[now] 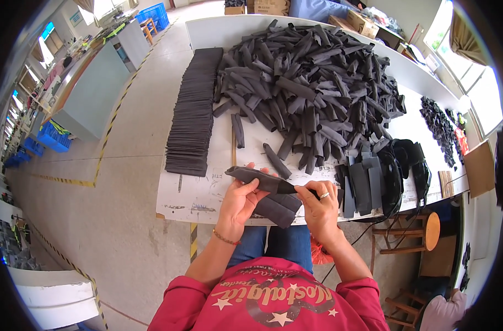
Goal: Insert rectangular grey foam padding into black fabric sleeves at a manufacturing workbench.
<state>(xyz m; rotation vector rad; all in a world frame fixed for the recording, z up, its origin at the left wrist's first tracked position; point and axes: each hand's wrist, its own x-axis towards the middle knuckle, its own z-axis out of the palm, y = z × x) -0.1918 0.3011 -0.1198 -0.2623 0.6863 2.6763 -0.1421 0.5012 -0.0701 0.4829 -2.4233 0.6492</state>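
Observation:
In front of my body I hold up a dark grey fabric tube (257,179), slightly slanted. My left hand (239,198) grips it from beneath, thumb on the near side. My right hand (319,207), with a ring on one finger, pinches a narrow black piece (286,188) at the tube's right end. Whether that is a tool inside the tube or part of the fabric, I cannot tell. Beneath my hands, more dark fabric pieces (278,211) lie at the table's near edge. Beyond them rises a big heap of similar loose tubes (312,83).
A long row of flat, stacked dark pieces (193,116) lines the left side of the white table (193,194). To the right are flat grey pieces (366,185) and black bundles with cables (409,171). A wooden stool (431,231) stands by the table's right end.

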